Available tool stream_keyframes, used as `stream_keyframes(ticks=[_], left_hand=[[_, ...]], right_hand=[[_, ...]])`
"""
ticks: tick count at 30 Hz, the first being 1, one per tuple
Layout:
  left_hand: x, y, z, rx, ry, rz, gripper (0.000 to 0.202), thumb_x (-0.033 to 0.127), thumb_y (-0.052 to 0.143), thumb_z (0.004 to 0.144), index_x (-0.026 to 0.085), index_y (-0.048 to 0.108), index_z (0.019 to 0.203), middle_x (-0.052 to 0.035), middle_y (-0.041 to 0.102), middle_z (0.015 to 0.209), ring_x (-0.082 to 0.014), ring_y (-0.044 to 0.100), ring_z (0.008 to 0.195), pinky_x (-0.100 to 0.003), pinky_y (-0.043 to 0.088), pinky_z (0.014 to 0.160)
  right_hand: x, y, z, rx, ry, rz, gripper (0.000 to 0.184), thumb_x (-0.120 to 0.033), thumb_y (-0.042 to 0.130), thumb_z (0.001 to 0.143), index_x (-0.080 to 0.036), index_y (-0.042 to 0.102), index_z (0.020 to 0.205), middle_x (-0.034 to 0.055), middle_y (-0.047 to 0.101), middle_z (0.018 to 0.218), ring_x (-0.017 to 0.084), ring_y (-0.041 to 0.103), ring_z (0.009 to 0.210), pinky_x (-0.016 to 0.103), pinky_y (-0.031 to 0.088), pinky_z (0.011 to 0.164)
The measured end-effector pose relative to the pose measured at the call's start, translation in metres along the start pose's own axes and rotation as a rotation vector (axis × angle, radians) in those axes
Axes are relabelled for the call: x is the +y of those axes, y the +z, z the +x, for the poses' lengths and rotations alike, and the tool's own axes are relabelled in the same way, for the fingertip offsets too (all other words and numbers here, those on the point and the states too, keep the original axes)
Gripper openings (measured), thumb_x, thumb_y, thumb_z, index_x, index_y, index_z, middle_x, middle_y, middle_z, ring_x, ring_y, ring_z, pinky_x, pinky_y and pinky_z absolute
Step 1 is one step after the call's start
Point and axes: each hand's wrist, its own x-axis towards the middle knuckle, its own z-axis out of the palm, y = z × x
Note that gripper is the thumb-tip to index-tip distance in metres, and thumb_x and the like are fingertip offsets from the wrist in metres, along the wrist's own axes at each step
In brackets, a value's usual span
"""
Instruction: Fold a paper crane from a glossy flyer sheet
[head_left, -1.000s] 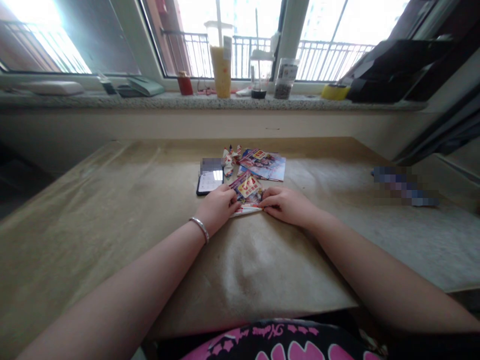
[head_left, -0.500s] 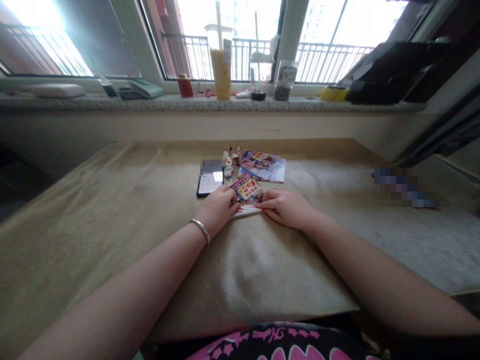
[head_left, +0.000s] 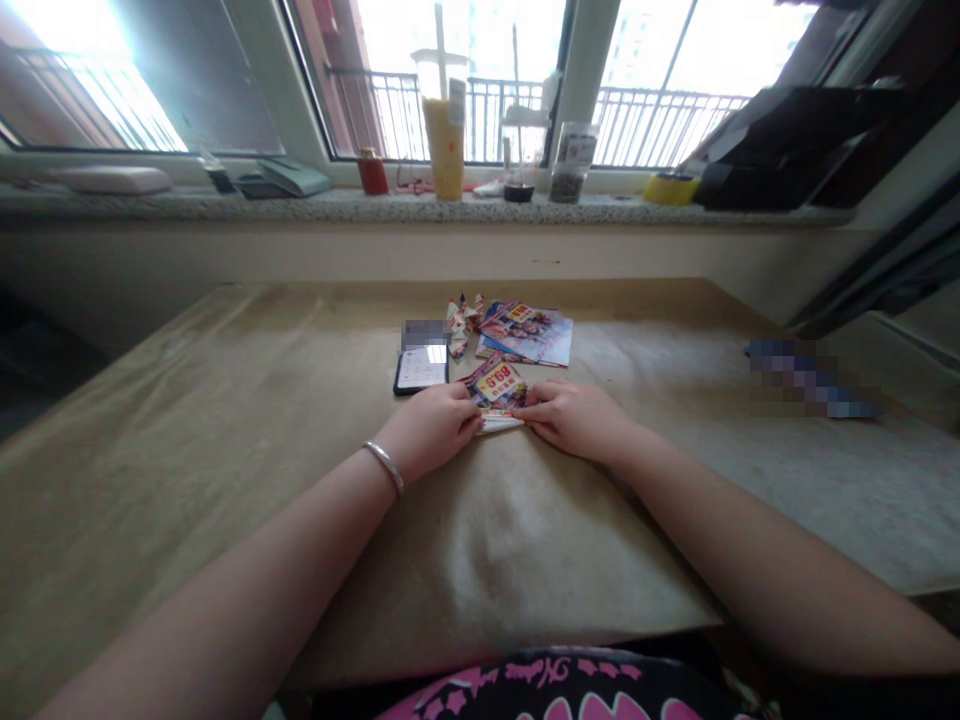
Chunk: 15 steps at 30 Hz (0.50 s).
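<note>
A colourful printed sheet of paper [head_left: 498, 385] lies on the table between my hands, its near edge folded up into a pale strip. My left hand [head_left: 439, 425] grips the sheet's left side, thumb and fingers closed at the fold. On the opposite side my right hand [head_left: 566, 415] pinches the right end of that fold. Just beyond the sheet are several printed papers [head_left: 536, 335] in a loose stack and a folded paper piece [head_left: 461, 325] with pointed tips. A phone [head_left: 421, 365] with a lit screen rests beside my left hand.
The table [head_left: 262, 420] has a tan cover. A blurred dark item [head_left: 810, 378] lies far right. Along the windowsill [head_left: 300, 208] stand a tall yellow drink cup [head_left: 444, 150], a red-capped jar [head_left: 372, 172], clear cups, a yellow tape roll [head_left: 671, 188] and a black bag [head_left: 780, 150].
My left hand has shifted slightly along the fold, with its wrist moving a little left and lower. The right hand stays at the right end of the fold.
</note>
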Motion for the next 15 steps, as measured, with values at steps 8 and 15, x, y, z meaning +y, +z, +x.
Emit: stream_keyframes(ticks=[8, 15], left_hand=[[0.010, -0.002, 0.000, -0.021, -0.003, 0.115, 0.033, 0.025, 0.040, 0.092, 0.015, 0.070, 0.082, -0.0086, 0.062, 0.084, -0.0178, 0.057, 0.076, -0.030, 0.046, 0.069], [0.012, -0.003, -0.001, -0.025, 0.020, 0.149, 0.025, 0.022, 0.043, 0.091, 0.015, 0.067, 0.088, -0.0083, 0.061, 0.084, -0.0173, 0.057, 0.078, -0.030, 0.047, 0.072]], right_hand=[[-0.004, -0.004, 0.000, -0.022, 0.026, -0.063, 0.029, -0.032, 0.047, 0.090, -0.031, 0.069, 0.109, 0.0043, 0.065, 0.093, 0.016, 0.057, 0.080, 0.026, 0.037, 0.063], [-0.004, -0.004, 0.001, -0.033, 0.031, -0.052, 0.028, -0.031, 0.047, 0.090, -0.031, 0.069, 0.108, 0.0046, 0.065, 0.093, 0.016, 0.058, 0.081, 0.026, 0.038, 0.064]])
